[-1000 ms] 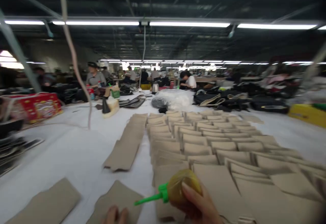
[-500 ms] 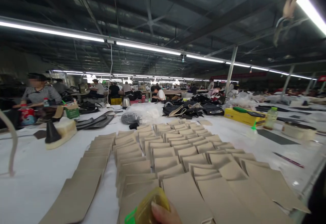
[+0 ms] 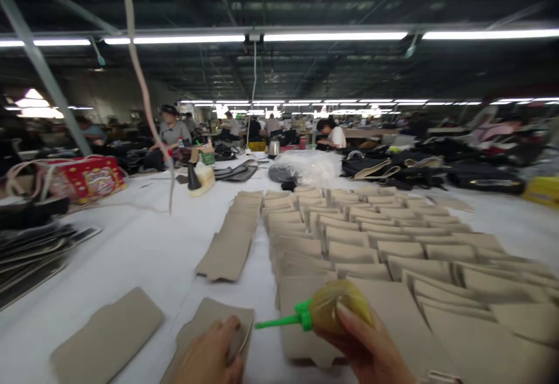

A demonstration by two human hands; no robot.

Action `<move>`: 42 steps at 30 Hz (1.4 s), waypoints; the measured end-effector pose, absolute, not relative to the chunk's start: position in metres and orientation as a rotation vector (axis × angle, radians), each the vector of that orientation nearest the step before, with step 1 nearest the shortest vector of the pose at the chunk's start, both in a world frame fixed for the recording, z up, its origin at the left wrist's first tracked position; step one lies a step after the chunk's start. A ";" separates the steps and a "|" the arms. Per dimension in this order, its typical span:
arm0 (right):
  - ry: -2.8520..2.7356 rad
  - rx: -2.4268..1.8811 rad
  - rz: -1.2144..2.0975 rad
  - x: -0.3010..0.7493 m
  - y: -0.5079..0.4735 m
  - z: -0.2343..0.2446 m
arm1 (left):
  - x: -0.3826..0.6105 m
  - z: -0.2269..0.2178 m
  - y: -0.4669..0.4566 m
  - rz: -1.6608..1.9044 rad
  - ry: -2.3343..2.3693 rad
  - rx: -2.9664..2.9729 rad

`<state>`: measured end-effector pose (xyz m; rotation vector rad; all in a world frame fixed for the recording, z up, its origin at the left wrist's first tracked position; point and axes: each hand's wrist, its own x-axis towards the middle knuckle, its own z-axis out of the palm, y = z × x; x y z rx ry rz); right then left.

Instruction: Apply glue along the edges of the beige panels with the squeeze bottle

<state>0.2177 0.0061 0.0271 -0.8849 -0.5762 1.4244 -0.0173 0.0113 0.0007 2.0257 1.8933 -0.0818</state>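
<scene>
My right hand (image 3: 371, 346) is wrapped round a yellowish squeeze bottle (image 3: 336, 308) with a green nozzle (image 3: 283, 321) that points left. My left hand (image 3: 212, 355) lies flat, fingers together, on a beige cut piece (image 3: 209, 326) at the near edge of the white table (image 3: 131, 256). The nozzle tip hangs just right of that piece. Several rows of overlapping beige pieces (image 3: 371, 238) spread out ahead and to the right.
Another beige piece (image 3: 107, 343) lies at the near left, and a column of pieces (image 3: 231, 233) runs up the middle. Dark flat stacks (image 3: 30, 256) sit at the left edge. A cord (image 3: 144, 93) hangs down. People work at far tables.
The view swung right and up, then back left and down. My left hand now lies further up on the beige piece. The bottle is again in full view.
</scene>
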 end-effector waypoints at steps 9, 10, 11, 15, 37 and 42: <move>-0.850 -1.052 1.289 0.219 0.011 0.025 | -0.001 -0.004 0.006 -0.055 1.979 2.023; -0.909 -1.075 1.243 0.218 0.011 0.025 | -0.003 -0.004 0.007 -0.038 1.972 2.021; -0.972 -1.098 1.199 0.217 0.012 0.025 | -0.006 -0.003 0.009 -0.008 1.957 2.022; -1.232 -1.183 1.009 0.207 0.015 0.022 | -0.020 0.000 0.014 0.190 1.835 2.029; -1.817 -1.137 0.618 0.192 0.039 -0.002 | -0.023 0.001 0.012 0.149 1.849 2.013; -1.813 -1.188 0.622 0.195 0.043 -0.007 | -0.026 -0.007 0.010 0.194 1.824 2.051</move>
